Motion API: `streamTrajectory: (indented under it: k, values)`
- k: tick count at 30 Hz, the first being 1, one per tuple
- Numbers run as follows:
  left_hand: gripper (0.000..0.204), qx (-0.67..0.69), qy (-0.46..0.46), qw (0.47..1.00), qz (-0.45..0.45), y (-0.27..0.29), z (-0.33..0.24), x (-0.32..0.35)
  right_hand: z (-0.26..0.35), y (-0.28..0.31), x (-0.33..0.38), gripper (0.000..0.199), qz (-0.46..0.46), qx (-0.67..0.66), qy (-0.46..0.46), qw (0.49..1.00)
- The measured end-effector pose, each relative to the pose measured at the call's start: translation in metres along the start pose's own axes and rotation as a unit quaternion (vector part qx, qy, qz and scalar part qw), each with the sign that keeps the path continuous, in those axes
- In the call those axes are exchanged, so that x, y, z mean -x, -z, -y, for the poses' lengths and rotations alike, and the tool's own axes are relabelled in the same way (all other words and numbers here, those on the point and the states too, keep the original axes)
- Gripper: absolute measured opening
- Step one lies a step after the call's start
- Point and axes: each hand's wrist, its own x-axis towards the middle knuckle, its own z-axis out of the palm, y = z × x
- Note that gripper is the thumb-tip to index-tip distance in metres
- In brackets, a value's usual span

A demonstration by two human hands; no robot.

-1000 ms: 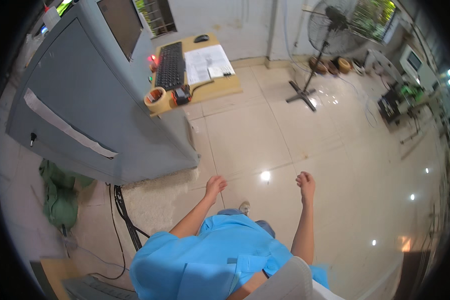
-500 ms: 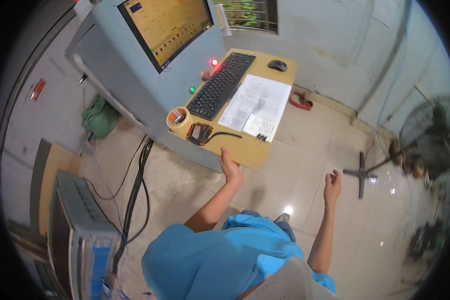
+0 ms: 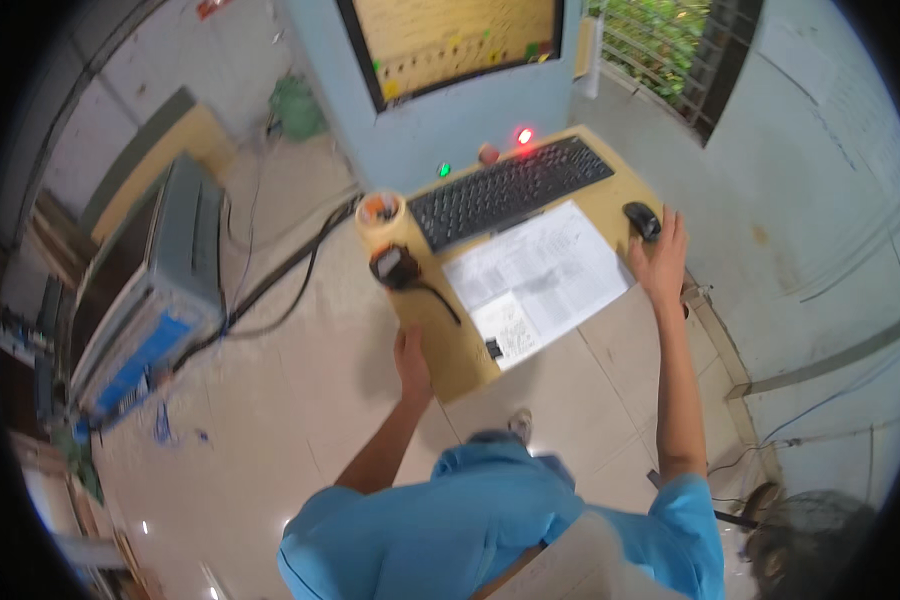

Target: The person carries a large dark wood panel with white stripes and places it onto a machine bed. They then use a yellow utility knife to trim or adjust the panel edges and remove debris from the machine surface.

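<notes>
My right hand (image 3: 660, 265) reaches over the right end of a wooden keyboard shelf (image 3: 440, 365), open, its fingers stretched out and apart just beside a black computer mouse (image 3: 642, 220). At the shelf's near left edge is my left hand (image 3: 413, 370); its fingers are partly hidden and blurred, so its grip cannot be made out. Between the hands lie printed sheets (image 3: 560, 270) with a small handwritten note (image 3: 508, 322) and a black binder clip (image 3: 493, 348). Behind them is a black keyboard (image 3: 510, 190). An orange-black tape measure (image 3: 395, 266) and a tape roll (image 3: 380, 212) sit at the left.
A blue-grey machine cabinet (image 3: 420, 130) with a screen (image 3: 455, 45), a lit green button (image 3: 444, 170) and a red light (image 3: 525, 136) stands behind the shelf. Black cables (image 3: 300, 255) run across the floor to a grey-blue case (image 3: 185, 240). A fan (image 3: 810, 540) stands at lower right.
My view has turned right and come closer to the shelf. My right hand has moved from beside my body to the mouse. My left hand has shifted along the shelf's near edge to its left side.
</notes>
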Motion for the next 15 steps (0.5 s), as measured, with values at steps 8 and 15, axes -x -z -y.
streamTrajectory:
  k: [8, 15]
  values:
    - [0.031, -0.079, -0.092, 0.992, -0.029, -0.008, -0.008, 0.01, -0.048, -0.044, -0.044, 0.073, 0.117, -0.143, 0.033, 0.982]
    - [0.045, 0.125, -0.109, 0.977, -0.131, 0.011, 0.05, 0.019, -0.064, -0.042, -0.038, 0.052, 0.114, -0.176, 0.073, 0.975]
